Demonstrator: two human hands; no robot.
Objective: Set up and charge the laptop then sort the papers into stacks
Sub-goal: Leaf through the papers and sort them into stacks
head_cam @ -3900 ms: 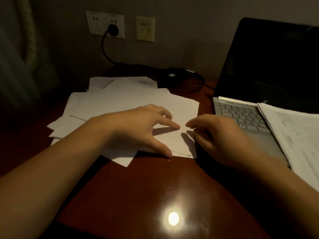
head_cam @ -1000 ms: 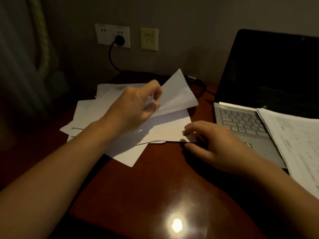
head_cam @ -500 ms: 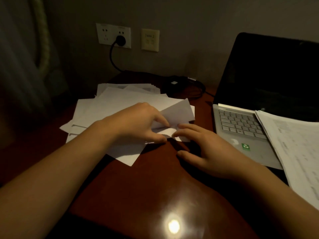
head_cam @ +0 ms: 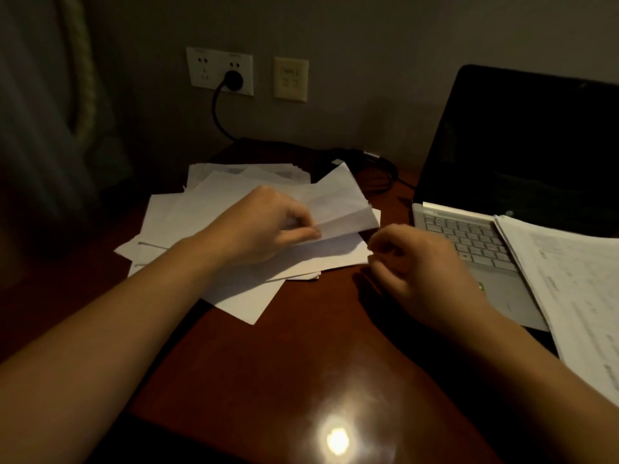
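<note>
Pinching a white sheet [head_cam: 338,202] between thumb and fingers, the left hand [head_cam: 268,226] is holding it tilted up off the loose pile of papers [head_cam: 187,216], which is lying spread across the left-centre of the dark wooden desk [head_cam: 268,363]. The right hand [head_cam: 422,269] is hovering just beside the pile's right edge with its fingers curled in. It is blurred, so whether it is gripping a paper corner is impossible to tell. The laptop [head_cam: 522,155] is standing open at the right with a dark screen, and a printed stack [head_cam: 569,289] is lying over the right side of its keyboard [head_cam: 465,236]. A black plug [head_cam: 233,78] is sitting in the wall socket [head_cam: 204,72], its cable [head_cam: 217,118] trailing down towards the desk.
</note>
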